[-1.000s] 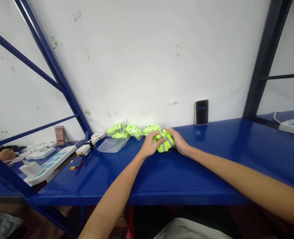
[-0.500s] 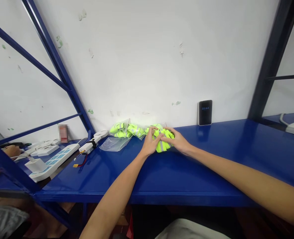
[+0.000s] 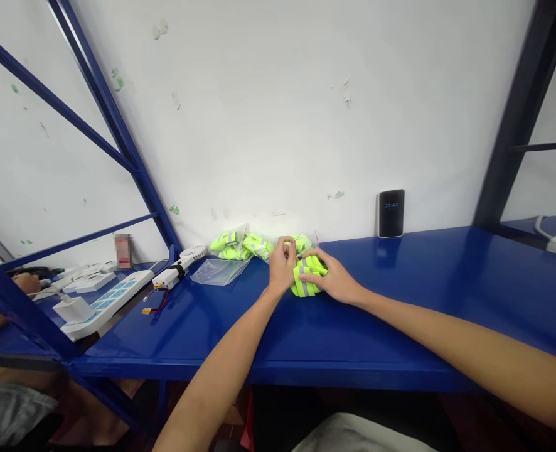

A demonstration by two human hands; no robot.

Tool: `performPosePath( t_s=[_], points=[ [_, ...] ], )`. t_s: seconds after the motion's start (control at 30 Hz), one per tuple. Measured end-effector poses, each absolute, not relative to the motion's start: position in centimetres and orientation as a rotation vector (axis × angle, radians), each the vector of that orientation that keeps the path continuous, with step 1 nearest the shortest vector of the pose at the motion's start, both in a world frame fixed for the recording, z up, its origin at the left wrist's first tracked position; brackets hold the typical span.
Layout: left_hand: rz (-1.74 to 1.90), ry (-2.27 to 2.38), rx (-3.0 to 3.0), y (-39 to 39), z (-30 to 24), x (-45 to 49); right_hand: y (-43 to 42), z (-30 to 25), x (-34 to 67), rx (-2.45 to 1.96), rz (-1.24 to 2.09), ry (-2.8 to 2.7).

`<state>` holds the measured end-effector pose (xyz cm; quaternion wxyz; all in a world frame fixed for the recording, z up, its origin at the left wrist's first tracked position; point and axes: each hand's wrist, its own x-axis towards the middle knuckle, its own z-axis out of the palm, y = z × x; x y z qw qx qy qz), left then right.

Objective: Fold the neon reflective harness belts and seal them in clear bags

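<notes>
In the head view, a neon yellow-green reflective vest (image 3: 306, 287) with grey stripes is bunched up on the blue table. My right hand (image 3: 334, 277) grips it from the right, thumb in front and fingers over the top. My left hand (image 3: 282, 267) is at its left side with the fingertips curled together; whatever they pinch, if anything, is too small to make out. Just behind my hands lies another neon bundle (image 3: 301, 242) in a clear bag, partly hidden. Further left are more bagged neon bundles (image 3: 259, 246) and a flat clear plastic bag (image 3: 219, 272).
A phone-like device (image 3: 391, 214) leans on the wall. On the left are a white handheld fan (image 3: 193, 253), a battery pack with wires (image 3: 167, 276), a power strip (image 3: 113, 301) and a blue frame post (image 3: 122, 144). Another person's hand (image 3: 27, 284) is beyond the post.
My left hand has drawn off the vest's front, its fingers now curled together and raised at the left. The vest has shifted slightly toward me, held by my right hand.
</notes>
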<state>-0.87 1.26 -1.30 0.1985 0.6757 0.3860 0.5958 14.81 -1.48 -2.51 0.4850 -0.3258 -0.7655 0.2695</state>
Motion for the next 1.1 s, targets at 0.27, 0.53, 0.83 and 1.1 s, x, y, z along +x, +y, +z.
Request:
performPosePath(
  t_s=[0.27,0.53,0.83,1.1],
  points=[
    [1.757,1.311,1.966,3.0,-0.8,-4.7,-0.5,-2.0,15.2,-0.905,0.663,-1.705],
    [0.542,2.458,1.991,4.0,-0.7,-17.1,2.2,-1.4,17.8,-1.091,0.425,-1.645],
    [0.277,2.026,2.153,3.2,-0.1,-15.5,2.2,-1.7,17.3,-1.054,0.457,-1.651],
    [0.475,1.197,1.984,1.4,-1.8,-5.6,-0.1,-0.8,14.6,-0.805,1.139,-1.279]
  ],
)
